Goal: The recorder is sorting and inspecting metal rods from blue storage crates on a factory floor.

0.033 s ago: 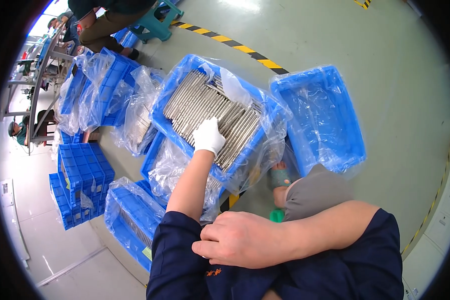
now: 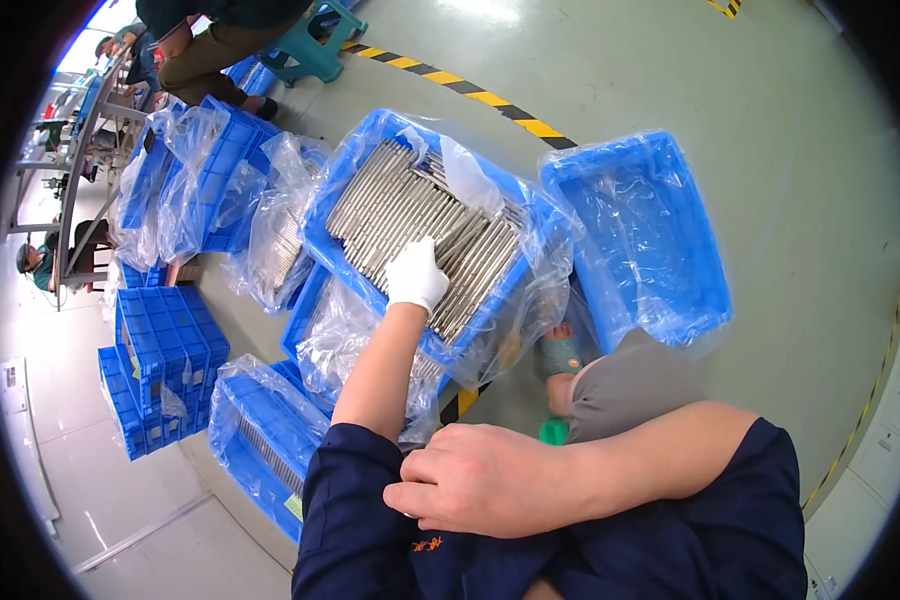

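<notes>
My left hand (image 2: 417, 275), in a white glove, lies over a layer of thin silvery metal rods (image 2: 390, 205). Its fingers reach forward and touch the rods, with no rod visibly lifted. The rods lie side by side in a blue plastic crate (image 2: 315, 225) lined with clear plastic film; some near the middle slant across the others. My right hand (image 2: 480, 480) is bare and crosses in front of my body near my left sleeve (image 2: 355, 480). Its fingers are curled; a tiny white spot shows beneath them, too small to name.
To the right stands another blue crate (image 2: 705, 240) lined with film (image 2: 635, 240). Stacked blue crates (image 2: 175, 345) and bagged ones fill the left. Another person (image 2: 205, 65) is beside a green stool (image 2: 310, 50). Striped tape (image 2: 470, 90) marks the floor. My knee (image 2: 635, 385) is near the crates.
</notes>
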Demonstrator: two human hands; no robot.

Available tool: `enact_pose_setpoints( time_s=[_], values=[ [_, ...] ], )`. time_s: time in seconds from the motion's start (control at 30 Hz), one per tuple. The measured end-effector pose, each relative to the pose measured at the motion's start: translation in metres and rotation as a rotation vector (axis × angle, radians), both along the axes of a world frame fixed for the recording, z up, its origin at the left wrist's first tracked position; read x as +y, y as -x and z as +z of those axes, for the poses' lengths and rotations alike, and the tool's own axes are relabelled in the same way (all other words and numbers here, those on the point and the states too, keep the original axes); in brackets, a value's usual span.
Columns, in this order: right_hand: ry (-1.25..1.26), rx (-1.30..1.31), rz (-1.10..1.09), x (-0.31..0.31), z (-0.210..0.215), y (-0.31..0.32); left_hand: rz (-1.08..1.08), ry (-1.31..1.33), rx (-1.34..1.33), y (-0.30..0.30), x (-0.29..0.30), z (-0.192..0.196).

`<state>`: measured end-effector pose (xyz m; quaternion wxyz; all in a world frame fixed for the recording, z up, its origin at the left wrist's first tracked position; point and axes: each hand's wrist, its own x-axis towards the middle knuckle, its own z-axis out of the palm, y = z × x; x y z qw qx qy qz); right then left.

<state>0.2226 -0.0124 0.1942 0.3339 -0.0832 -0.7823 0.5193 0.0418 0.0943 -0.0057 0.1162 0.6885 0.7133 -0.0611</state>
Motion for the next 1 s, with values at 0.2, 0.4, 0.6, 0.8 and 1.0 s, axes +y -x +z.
enact_pose_setpoints(
  time_s=[0.2,0.4,0.6,0.8,1.0],
  values=[
    [-0.041,-0.024,0.002,0.003,0.005,-0.003,0.073,-0.016,-0.036,-0.004,0.007,0.004],
    [-0.018,-0.151,0.166,0.003,-0.001,0.001,0.103,0.086,-0.039,0.006,0.003,-0.009],
    [-0.088,-0.161,0.065,0.0,-0.007,0.002,-0.028,-0.08,-0.046,-0.001,0.001,0.003],
    [-0.075,-0.138,0.067,0.005,-0.007,0.004,0.022,-0.079,-0.041,0.001,0.014,-0.005],
    [-0.063,-0.144,0.078,0.008,-0.008,0.005,0.042,0.049,-0.033,-0.002,0.021,0.011]
  ],
)
